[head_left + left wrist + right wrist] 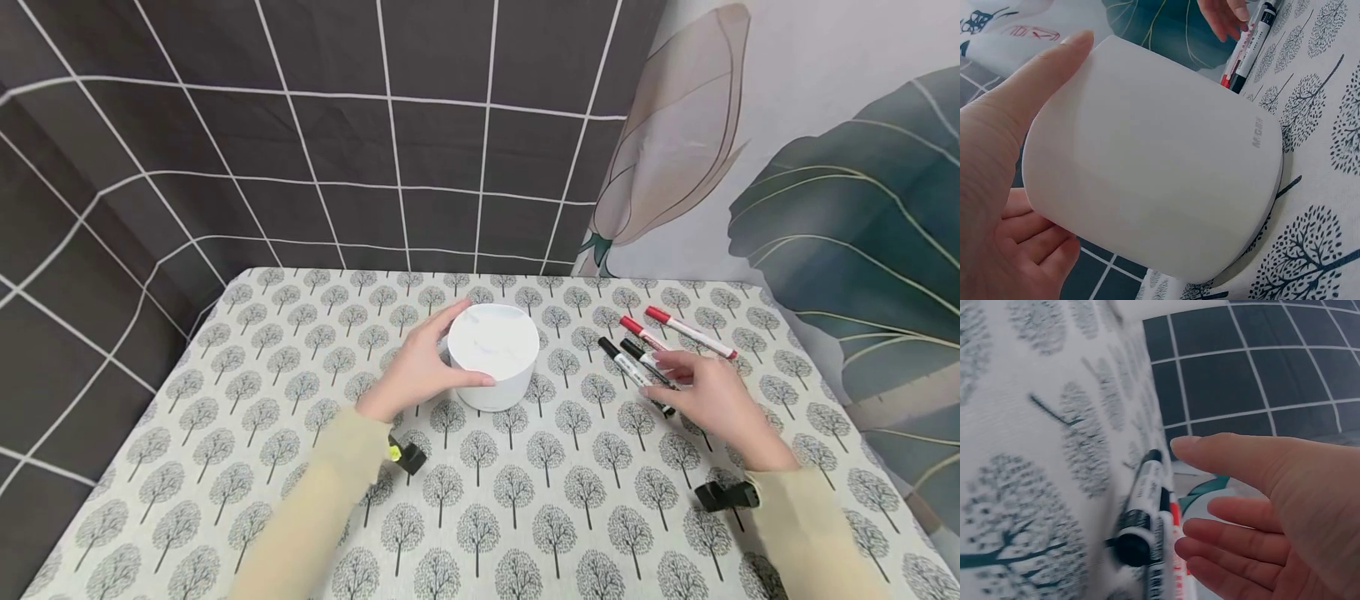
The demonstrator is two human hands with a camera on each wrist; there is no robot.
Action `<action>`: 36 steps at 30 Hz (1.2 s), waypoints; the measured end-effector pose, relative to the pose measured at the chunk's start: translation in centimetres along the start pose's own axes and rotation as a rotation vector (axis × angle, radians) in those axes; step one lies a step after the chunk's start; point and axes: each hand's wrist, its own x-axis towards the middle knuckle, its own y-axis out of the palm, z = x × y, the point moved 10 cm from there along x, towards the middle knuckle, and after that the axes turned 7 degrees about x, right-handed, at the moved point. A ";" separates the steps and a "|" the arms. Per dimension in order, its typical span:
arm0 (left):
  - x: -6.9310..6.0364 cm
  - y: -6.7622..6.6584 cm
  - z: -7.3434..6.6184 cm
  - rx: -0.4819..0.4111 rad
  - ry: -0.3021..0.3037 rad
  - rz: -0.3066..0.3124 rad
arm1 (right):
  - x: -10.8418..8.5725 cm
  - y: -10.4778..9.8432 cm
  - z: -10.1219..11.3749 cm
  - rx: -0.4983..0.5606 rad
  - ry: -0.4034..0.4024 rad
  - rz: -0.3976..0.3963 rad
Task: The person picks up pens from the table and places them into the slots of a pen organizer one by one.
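Note:
A white round container (495,354) stands upright on the patterned cloth. My left hand (420,367) grips its left side, thumb across the near side and fingers round the back; the left wrist view shows the same container (1154,156) close up with grey lettering on its wall. To the right lie two black-capped markers (626,363) and two red-capped markers (693,333). My right hand (708,400) is over the near ends of the black ones, its fingers relaxed. In the right wrist view a gap shows between that hand (1260,512) and the black marker (1141,506).
A white cloth with a tree print (480,500) covers the table. Behind it hangs a dark curtain with a white grid (435,150), and at the right a curtain with large leaves and a flower (885,208).

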 end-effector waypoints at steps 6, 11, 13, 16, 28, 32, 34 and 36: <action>0.1 0.2 0.3 -0.041 -0.015 0.008 | -0.4 0.5 -1.2 -0.020 0.001 -0.005; 0.2 0.3 0.5 -0.054 -0.027 0.010 | -0.5 0.8 -1.3 -0.015 -0.004 -0.011; 0.2 0.3 0.5 -0.059 -0.025 0.010 | -0.5 1.0 -1.2 -0.017 -0.002 -0.008; 0.3 0.3 0.5 -0.072 -0.018 0.010 | -0.6 1.0 -1.1 -0.035 -0.002 -0.010; 0.2 0.6 0.7 -0.087 -0.025 0.022 | -0.7 1.1 -1.1 -0.040 -0.007 -0.029; 0.2 0.5 0.6 -0.088 -0.021 0.021 | -0.7 1.0 -1.1 -0.015 -0.013 -0.034; 0.2 0.5 0.6 -0.087 -0.018 0.021 | -0.6 1.0 -1.1 -0.003 -0.009 -0.036; 0.2 0.6 0.6 -0.086 -0.020 0.023 | -0.5 0.8 -1.1 0.002 -0.002 -0.042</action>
